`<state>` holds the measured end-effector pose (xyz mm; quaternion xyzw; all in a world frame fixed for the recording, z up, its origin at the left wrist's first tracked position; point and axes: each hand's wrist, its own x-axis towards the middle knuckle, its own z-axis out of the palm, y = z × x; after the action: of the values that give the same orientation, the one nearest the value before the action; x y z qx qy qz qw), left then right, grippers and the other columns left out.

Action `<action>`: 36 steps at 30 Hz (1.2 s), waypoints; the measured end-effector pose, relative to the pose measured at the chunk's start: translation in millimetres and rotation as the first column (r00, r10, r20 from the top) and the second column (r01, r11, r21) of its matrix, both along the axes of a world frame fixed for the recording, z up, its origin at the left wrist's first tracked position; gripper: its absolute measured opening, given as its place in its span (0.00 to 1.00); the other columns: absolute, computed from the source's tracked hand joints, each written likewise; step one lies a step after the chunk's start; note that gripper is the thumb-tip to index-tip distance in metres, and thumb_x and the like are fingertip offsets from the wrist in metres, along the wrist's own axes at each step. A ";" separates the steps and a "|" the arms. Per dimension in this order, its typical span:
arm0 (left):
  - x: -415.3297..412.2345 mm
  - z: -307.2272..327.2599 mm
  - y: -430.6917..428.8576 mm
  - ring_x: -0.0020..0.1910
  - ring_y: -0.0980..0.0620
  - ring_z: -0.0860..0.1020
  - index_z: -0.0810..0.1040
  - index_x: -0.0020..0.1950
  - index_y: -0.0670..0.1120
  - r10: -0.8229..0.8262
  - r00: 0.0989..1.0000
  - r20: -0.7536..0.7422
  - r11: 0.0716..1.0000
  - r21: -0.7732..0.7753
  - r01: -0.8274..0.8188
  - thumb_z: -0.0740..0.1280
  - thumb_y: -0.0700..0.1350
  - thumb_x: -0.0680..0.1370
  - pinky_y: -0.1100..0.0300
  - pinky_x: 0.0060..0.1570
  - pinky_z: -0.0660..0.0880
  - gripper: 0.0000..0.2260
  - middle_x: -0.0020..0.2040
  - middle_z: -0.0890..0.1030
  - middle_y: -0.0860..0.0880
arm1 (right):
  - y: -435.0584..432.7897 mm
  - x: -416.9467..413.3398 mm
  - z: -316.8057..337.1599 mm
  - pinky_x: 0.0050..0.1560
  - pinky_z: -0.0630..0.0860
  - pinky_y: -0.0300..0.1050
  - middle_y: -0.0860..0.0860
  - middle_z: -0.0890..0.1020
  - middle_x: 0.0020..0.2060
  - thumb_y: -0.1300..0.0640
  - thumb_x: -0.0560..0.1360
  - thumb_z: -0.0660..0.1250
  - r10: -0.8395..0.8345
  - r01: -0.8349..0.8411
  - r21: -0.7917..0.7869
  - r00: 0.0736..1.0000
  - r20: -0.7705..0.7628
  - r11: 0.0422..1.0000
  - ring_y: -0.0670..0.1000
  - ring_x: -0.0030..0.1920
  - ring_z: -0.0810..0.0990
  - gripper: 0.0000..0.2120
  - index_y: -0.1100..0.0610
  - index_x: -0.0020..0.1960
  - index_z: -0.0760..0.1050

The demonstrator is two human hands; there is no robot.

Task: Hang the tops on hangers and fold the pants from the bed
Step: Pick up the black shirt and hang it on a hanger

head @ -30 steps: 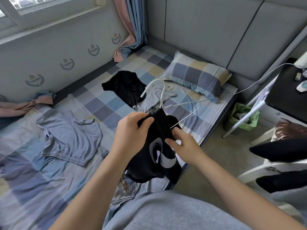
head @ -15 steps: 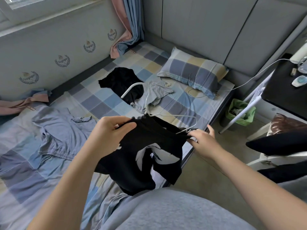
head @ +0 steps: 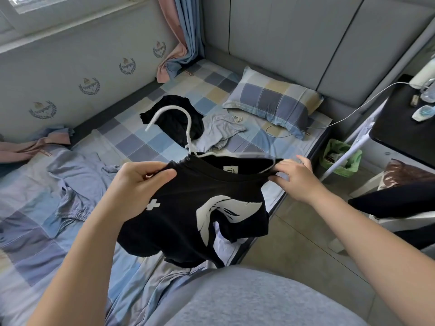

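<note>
at frame centre, the soft black top (head: 188, 208) with its white print hangs on a thin white hanger (head: 186, 128); left hand (head: 138, 182) and right hand (head: 294, 180), apart, each pinch a shoulder.

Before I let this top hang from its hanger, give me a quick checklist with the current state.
1. Left hand grips the black top at one shoulder: ok.
2. Right hand pinches the other shoulder: ok.
3. Hanger hook clear above the neck opening: ok.
4. Its ends seated in both shoulders: cannot tell, fabric and hands hide them.
5. Fabric smooth: not ok, lower part bunched.
</note>
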<state>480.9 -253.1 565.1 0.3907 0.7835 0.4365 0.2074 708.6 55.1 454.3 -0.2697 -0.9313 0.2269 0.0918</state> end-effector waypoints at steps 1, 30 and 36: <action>-3.3 -1.4 -1.4 0.33 0.35 0.76 0.85 0.46 0.61 -0.006 1.000 -0.014 0.998 -0.070 0.005 0.70 0.55 0.77 0.45 0.35 0.74 0.04 0.36 0.81 0.39 | 1.0 1.9 1.4 0.75 0.43 0.53 0.42 0.81 0.48 0.53 0.78 0.69 0.005 -0.005 0.026 1.000 0.010 1.000 0.47 0.60 0.76 0.03 0.49 0.49 0.82; -0.3 -32.4 4.2 0.40 0.56 0.78 0.83 0.43 0.64 -0.013 0.996 -0.090 1.000 0.000 0.013 0.73 0.44 0.77 0.67 0.39 0.74 0.13 0.41 0.78 0.58 | -62.0 -25.2 117.4 0.46 0.75 0.60 0.66 0.80 0.40 0.46 0.78 0.70 0.152 -0.229 -0.434 0.967 -0.204 0.871 0.66 0.41 0.77 0.11 0.49 0.40 0.84; -13.4 -41.7 -9.3 0.40 0.53 0.73 0.81 0.43 0.61 0.065 0.983 -0.174 0.998 -0.017 -0.069 0.75 0.41 0.75 0.65 0.43 0.71 0.13 0.42 0.76 0.48 | -53.5 -30.8 128.0 0.34 0.73 0.48 0.57 0.79 0.32 0.48 0.77 0.71 0.163 -0.246 -0.402 0.960 -0.229 0.882 0.56 0.31 0.73 0.11 0.51 0.39 0.83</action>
<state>467.4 -262.4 523.4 0.3984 0.8161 0.3985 0.1283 677.8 1.5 582.3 -0.1605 -0.8694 0.4579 0.0937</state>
